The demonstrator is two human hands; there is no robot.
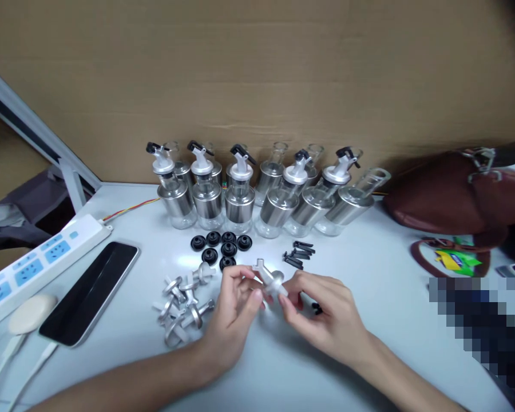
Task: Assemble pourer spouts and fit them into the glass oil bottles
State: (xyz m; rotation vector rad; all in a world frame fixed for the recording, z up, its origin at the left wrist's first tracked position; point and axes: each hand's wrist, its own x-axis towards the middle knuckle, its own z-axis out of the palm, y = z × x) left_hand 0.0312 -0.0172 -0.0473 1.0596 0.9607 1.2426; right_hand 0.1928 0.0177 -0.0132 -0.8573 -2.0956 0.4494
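Note:
Between my two hands is a silver pourer spout (272,280), tilted, its flange and pale stem toward my right. My left hand (236,315) has its fingers curled round the spout's left side. With thumb and fingertips, my right hand (326,315) pinches the stem end. Left of my left hand lies a heap of similar silver spouts (184,306). Beyond the hands sit several round black stoppers (229,249), and to their right some small black levers (300,252). More black bits (316,308) are partly hidden by my right hand.
Several glass bottles with steel sleeves (239,203) stand in rows at the back, some fitted with spouts. At left are a power strip (43,263), a phone (90,294) and a white round charger (32,315). A brown bag (450,194) and green-yellow packet (459,262) lie right.

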